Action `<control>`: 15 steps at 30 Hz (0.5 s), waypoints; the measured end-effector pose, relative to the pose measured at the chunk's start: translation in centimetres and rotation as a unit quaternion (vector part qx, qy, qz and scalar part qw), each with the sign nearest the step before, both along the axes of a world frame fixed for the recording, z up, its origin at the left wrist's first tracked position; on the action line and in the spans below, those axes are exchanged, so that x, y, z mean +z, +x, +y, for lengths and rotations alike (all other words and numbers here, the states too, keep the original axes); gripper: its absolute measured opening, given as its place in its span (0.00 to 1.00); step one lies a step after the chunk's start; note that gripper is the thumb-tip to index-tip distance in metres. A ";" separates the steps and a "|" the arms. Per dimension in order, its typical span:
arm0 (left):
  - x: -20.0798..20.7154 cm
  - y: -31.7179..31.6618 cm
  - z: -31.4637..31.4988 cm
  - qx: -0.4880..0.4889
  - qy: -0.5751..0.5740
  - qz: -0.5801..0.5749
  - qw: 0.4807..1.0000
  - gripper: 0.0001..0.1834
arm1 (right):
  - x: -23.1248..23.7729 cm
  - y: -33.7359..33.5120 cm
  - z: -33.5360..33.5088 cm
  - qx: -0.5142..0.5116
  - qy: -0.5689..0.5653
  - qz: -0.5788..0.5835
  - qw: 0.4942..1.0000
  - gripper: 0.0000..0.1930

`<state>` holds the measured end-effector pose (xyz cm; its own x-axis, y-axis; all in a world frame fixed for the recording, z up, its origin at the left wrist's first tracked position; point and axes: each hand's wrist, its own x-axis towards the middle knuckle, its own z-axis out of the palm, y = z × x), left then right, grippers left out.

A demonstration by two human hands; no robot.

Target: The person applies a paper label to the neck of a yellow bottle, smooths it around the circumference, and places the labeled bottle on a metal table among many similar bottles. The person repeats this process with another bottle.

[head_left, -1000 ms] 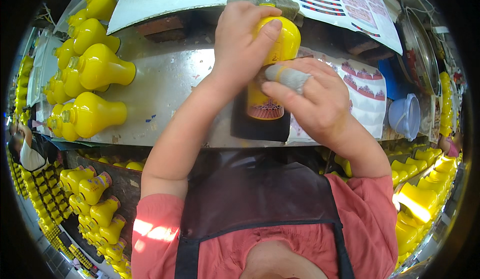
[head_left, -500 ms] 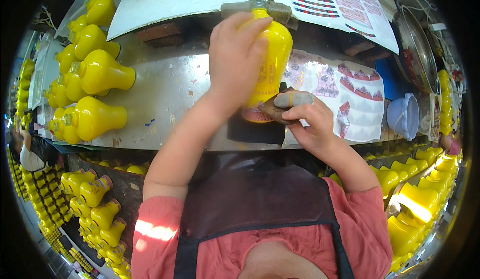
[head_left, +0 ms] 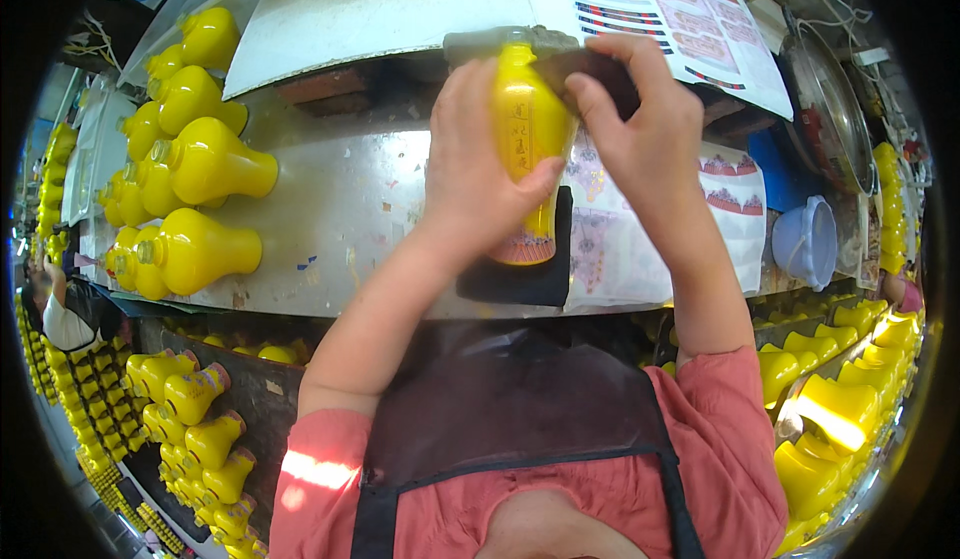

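A glossy yellow bottle lies on its side in front of me, its neck toward the far side on a grey rest. Dark lettering and a patterned reddish band near its base decorate it. Under the base end lies a black pad. My left hand is wrapped over the bottle's left side, thumb across its front. In my right hand, a dark brown flat scraper-like piece is pinched between thumb and fingers, against or very near the bottle's right shoulder.
Several yellow bottles lie at the left of the metal table. Printed decal sheets lie at right, beside a pale blue bucket. A raised white board spans the far side. More bottles fill racks on both sides.
My right hand has moved the brown piece from the bottle's base up to its shoulder. My left hand has slid nearer, its thumb now across the bottle's front, and the lettering has turned into view.
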<state>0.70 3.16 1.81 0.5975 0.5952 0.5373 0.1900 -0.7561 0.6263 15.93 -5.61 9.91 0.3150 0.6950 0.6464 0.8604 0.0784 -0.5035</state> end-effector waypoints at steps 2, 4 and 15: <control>0.0 0.0 0.0 -0.002 -0.005 0.005 1.000 0.56 | 0.7 0.2 0.7 0.031 -0.007 0.041 0.999 0.10; 0.1 0.0 0.0 -0.003 -0.009 0.006 1.000 0.56 | 0.7 0.2 1.2 0.064 -0.044 0.033 0.996 0.10; -0.6 -0.4 0.3 -0.019 -0.009 -0.004 1.000 0.41 | 0.7 -2.6 0.0 -0.045 -0.071 0.031 0.996 0.15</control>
